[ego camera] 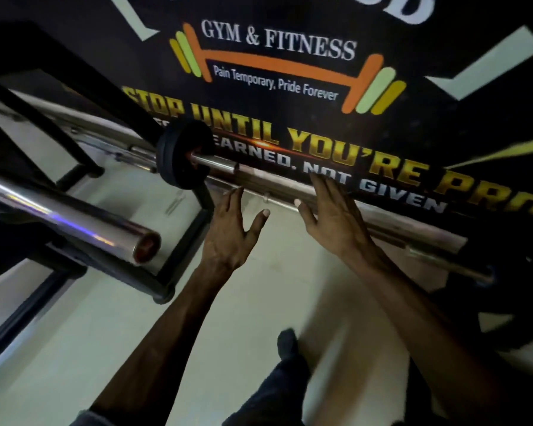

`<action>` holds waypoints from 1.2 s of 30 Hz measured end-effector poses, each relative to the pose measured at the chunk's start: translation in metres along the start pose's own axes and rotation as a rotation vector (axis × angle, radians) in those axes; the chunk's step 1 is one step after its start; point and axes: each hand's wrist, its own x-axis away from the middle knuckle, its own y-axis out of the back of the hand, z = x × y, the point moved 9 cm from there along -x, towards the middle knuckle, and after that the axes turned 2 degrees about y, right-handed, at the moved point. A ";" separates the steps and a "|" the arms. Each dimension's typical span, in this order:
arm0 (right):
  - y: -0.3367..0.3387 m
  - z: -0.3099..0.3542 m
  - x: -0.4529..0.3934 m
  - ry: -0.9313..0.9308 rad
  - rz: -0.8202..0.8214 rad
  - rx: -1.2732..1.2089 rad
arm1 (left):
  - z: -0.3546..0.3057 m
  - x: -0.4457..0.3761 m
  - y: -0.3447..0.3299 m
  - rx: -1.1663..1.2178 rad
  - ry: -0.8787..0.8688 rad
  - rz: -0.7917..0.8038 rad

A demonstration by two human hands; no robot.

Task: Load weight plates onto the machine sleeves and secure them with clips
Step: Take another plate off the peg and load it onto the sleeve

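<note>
A small black weight plate (182, 153) sits on a thin chrome bar (219, 163) left of centre. Several long steel bars (290, 187) lie along the foot of the wall. My left hand (233, 229) is spread open just below them, fingers apart, holding nothing. My right hand (336, 216) is also open, its fingers lying against the thick bar, not closed around it. A thick chrome sleeve (74, 221) with a hollow end points toward me at the left. A large dark plate (486, 305) shows blurred at the right edge. No clips are visible.
A black machine frame (173, 265) stands on the pale floor at the left. A dark gym banner (290, 72) with lettering covers the wall behind the bars. My leg and shoe (286, 345) are at the bottom centre.
</note>
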 end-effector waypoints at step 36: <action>-0.377 0.099 -0.547 0.796 0.540 -0.271 | 0.296 -0.391 -0.017 -0.096 0.782 -0.492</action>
